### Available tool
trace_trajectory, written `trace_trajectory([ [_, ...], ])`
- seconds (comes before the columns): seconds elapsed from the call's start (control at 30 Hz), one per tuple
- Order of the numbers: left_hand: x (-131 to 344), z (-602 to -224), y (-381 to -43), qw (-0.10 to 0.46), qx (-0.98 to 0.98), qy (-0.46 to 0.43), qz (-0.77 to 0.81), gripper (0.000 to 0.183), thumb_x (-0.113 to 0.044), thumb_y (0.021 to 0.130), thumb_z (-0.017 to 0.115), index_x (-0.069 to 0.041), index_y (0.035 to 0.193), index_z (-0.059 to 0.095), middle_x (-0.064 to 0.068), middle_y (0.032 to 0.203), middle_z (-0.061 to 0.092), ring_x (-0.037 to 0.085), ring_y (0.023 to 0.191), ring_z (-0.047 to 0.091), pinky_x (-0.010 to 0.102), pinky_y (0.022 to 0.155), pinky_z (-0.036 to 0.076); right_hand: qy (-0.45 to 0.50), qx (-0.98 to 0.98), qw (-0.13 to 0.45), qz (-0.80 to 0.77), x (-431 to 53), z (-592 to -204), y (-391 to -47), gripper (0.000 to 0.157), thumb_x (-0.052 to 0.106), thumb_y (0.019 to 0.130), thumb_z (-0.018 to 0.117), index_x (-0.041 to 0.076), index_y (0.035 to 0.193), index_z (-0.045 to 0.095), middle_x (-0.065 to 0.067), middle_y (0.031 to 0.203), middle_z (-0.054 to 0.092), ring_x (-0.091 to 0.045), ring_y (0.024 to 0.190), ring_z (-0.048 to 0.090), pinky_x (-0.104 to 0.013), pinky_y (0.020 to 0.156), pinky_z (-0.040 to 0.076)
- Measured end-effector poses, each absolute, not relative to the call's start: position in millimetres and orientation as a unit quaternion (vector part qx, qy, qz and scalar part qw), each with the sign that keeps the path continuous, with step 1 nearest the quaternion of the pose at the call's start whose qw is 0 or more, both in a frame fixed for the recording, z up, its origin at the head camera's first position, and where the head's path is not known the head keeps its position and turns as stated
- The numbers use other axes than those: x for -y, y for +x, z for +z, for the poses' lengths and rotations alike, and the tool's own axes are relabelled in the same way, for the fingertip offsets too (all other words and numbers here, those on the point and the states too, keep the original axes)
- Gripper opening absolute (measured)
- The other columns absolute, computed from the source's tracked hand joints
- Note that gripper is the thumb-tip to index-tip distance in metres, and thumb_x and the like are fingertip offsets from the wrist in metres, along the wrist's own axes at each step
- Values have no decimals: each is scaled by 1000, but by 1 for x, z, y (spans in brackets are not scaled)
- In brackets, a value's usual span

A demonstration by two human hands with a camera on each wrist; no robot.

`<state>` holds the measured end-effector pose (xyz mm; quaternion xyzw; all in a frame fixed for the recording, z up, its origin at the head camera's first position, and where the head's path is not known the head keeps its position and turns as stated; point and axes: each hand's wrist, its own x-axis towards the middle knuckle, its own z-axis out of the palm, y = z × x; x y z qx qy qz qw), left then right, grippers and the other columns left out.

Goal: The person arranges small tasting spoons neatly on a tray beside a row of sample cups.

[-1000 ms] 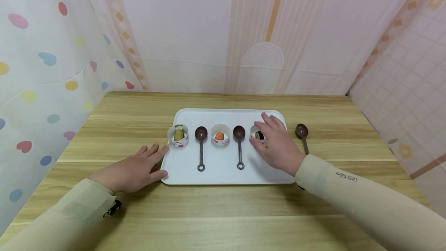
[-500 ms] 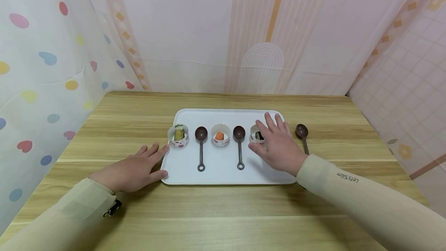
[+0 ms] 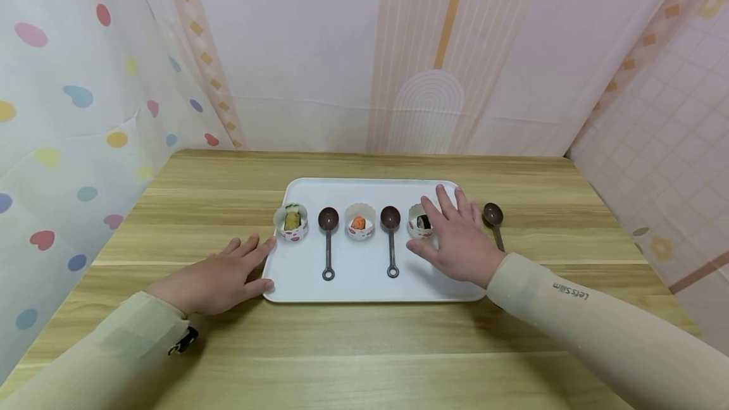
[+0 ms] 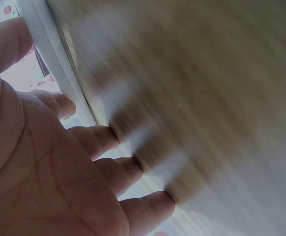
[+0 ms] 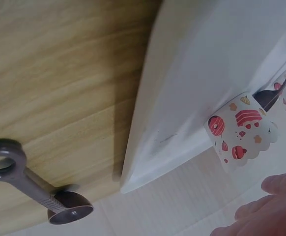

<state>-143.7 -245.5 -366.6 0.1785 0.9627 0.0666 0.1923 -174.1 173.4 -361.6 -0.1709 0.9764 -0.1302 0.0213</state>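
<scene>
A white tray [image 3: 373,286] bears three paper cups and two brown measuring spoons in a row. At the tray's left edge rests my left hand [image 3: 213,277], fingers spread, some fingertips on the table in the left wrist view. Nearest to it is the left cup [image 3: 292,235], holding a yellow-topped sushi piece [image 3: 292,220]. My right hand [image 3: 458,239] hovers with spread fingers beside and partly over the right cup [image 3: 420,233], which holds a black-wrapped sushi piece [image 3: 424,222]. In the right wrist view that printed cup [image 5: 241,130] stands apart from the visible fingers.
Between the outer cups stand a spoon [image 3: 328,220], a middle cup [image 3: 360,233] with an orange-topped piece [image 3: 358,223], and another spoon [image 3: 390,219]. A third measuring spoon [image 3: 493,215] lies on the wooden table [image 3: 364,347] right of the tray. Patterned curtains [image 3: 296,49] enclose the table.
My right hand has drawn slightly right, away from the right cup, and its fingers have spread wider, uncovering more of the cup. The left hand has stayed in place.
</scene>
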Motion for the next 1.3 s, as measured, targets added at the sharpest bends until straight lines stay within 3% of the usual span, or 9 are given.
trace_trajectory([
  [1.3, 245, -367, -144, 194, -962, 179, 64, 91, -64, 103, 52, -8, 169, 23, 36, 169, 21, 68, 149, 22, 81, 111, 31, -138, -983, 30, -119, -195, -362, -173, 96, 71, 100, 51, 13, 170, 18, -19, 178, -2, -57, 160, -9, -75, 125, -2],
])
